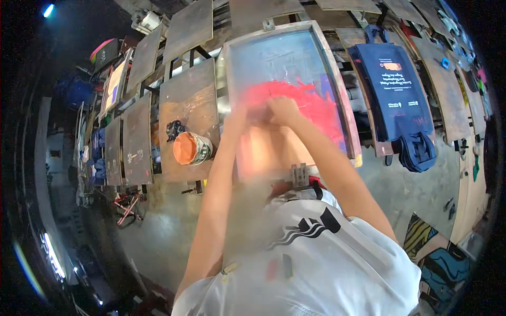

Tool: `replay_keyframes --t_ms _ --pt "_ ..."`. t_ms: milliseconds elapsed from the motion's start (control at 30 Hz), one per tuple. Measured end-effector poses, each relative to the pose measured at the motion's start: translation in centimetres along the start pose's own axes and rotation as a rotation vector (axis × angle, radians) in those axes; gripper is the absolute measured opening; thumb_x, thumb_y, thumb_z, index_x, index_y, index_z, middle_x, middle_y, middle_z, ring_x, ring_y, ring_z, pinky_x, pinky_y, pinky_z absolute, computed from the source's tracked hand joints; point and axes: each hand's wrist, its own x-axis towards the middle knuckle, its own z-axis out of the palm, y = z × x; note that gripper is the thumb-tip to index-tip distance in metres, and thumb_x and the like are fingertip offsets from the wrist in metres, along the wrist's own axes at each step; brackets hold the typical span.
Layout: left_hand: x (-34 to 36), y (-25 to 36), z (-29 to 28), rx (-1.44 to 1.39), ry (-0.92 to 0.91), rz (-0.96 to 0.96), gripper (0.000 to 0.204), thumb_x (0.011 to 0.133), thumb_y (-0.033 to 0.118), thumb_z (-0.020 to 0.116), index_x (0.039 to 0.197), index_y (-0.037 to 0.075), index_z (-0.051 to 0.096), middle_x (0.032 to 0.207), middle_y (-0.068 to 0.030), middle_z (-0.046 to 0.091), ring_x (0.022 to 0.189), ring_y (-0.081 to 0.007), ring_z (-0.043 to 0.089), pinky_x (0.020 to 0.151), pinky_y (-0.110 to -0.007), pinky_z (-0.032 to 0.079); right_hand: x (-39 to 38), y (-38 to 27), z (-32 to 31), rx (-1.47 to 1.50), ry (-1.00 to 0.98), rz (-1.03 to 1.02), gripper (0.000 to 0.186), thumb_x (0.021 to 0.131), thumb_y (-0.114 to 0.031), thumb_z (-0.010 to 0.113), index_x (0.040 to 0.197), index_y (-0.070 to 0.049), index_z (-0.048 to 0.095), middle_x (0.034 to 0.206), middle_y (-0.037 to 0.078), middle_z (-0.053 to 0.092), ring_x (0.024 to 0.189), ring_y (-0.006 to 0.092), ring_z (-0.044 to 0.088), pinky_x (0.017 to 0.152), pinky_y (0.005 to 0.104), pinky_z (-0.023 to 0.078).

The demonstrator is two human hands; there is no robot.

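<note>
Two bare hands of yours meet over the lower middle of a wooden-framed screen, right beside each other. Your right hand has its fingers curled in; your left hand is lost in haze, so how far it is closed cannot be told. Whether either one grips anything is also unclear, since the gap between them is dark and blurred.

Bright red-pink ink spreads across the screen around and to the right of your hands, while the far part of the mesh looks blue. A metal clamp sits at the frame's near edge, close to your white shirt.

To your left, a stained brown board carries a bucket with orange contents and, just behind it, a crumpled black thing. To your right, dark blue bags lie on another board, with one part hanging over its near edge.

More flat boards line both sides in rows. Below is a grey concrete floor, with a patterned panel at lower right. The room's left side is dark, broken by a bright strip light.
</note>
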Motion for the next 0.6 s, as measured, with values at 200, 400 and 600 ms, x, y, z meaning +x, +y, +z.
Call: replay_keyframes --t_ms 200,400,600 --pt "-8.1 3.4 0.1 -0.004 0.078 -0.368 0.059 0.076 0.037 0.076 0.119 0.007 0.052 0.109 -0.0114 0.057 0.106 -0.0339 0.054 0.080 -0.047 0.048 3.3 -2.6 1.6 -0.191 -0.296 -0.305 0.057 0.059 -0.030 0.084 0.111 -0.019 0.064 0.108 0.004 0.069 0.105 0.0266 0.065 0.083 0.0460 0.053" --pt "-12.8 6.3 1.5 -0.023 0.401 -0.580 0.058 0.075 0.037 0.077 0.119 0.007 0.055 0.109 -0.0108 0.056 0.101 -0.0332 0.052 0.085 -0.046 0.042 3.7 -6.3 0.6 -0.310 -0.357 -0.515 0.058 0.057 -0.029 0.088 0.110 -0.025 0.065 0.107 0.002 0.071 0.106 0.0260 0.065 0.088 0.0484 0.049" --pt "-13.4 6.6 0.6 -0.113 0.324 -0.517 0.059 0.074 0.039 0.076 0.119 0.008 0.055 0.110 -0.0095 0.057 0.102 -0.0319 0.051 0.085 -0.046 0.042 0.5 -4.8 1.9 -0.346 -0.315 -0.466 0.053 0.061 -0.032 0.085 0.110 -0.024 0.065 0.107 0.002 0.070 0.103 0.0293 0.066 0.085 0.0471 0.052"
